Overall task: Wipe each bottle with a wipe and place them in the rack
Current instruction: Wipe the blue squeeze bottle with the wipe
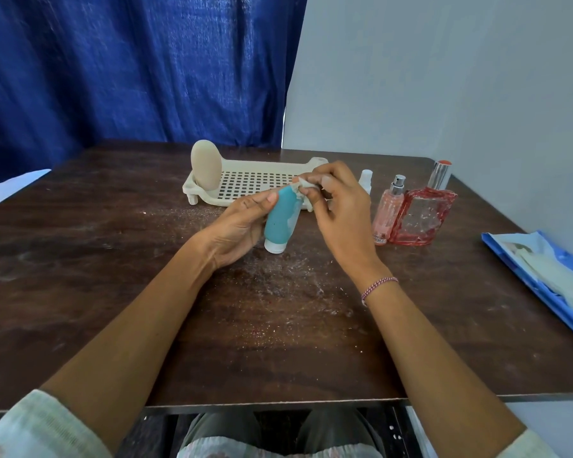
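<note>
wipes packet (549, 276) cropped, white bottle (365, 178) half-hidden

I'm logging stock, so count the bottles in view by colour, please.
Beige: 1, beige bottle in the rack
Teal: 1, teal bottle in the left hand, wipe against it
White: 1, white spray bottle
Pink-red: 2, slim pink bottle and square red bottle
Total: 5

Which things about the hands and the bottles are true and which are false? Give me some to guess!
1. The left hand holds the teal bottle. True.
2. The right hand pinches a wipe against the bottle's upper end. True.
3. The rack is full of bottles. False: only one beige bottle stands in it.
4. The red perfume bottle lies in the rack. False: it stands on the table, right of the rack.
5. A blue wipes pack lies at the table's right edge. True.
</note>
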Tool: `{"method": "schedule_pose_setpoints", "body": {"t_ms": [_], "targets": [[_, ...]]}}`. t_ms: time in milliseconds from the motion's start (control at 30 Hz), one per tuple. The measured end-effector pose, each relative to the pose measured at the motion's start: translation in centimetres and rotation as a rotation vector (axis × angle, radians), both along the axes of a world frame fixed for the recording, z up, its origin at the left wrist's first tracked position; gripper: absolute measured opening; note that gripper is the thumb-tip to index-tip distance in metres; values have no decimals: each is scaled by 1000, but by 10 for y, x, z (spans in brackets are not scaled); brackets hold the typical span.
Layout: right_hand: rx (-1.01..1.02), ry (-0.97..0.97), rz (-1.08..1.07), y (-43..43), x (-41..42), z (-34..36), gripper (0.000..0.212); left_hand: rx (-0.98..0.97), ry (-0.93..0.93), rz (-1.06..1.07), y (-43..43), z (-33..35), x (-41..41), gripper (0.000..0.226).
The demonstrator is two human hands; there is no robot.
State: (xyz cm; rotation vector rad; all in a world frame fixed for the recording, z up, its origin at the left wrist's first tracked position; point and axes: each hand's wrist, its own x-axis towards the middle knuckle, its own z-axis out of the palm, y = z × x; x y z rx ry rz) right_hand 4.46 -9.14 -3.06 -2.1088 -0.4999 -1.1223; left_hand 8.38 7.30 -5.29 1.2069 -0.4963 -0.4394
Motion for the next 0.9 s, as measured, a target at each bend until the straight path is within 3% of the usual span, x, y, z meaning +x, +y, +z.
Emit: {"method": "schedule_pose_setpoints", "body": {"t_ms": [100, 367, 533, 900], "targets": [[39, 14, -4, 2, 1, -1, 12, -6, 6, 57, -3, 2, -2, 43], [154, 162, 7, 4, 0, -4, 14, -28, -53, 149, -7, 5, -4, 39], [169, 159, -9, 5, 1, -4, 14, 20, -91, 235, -14, 2, -5, 54], [159, 85, -28, 5, 1, -6, 12, -39, -133, 222, -15, 1, -3, 30]]}}
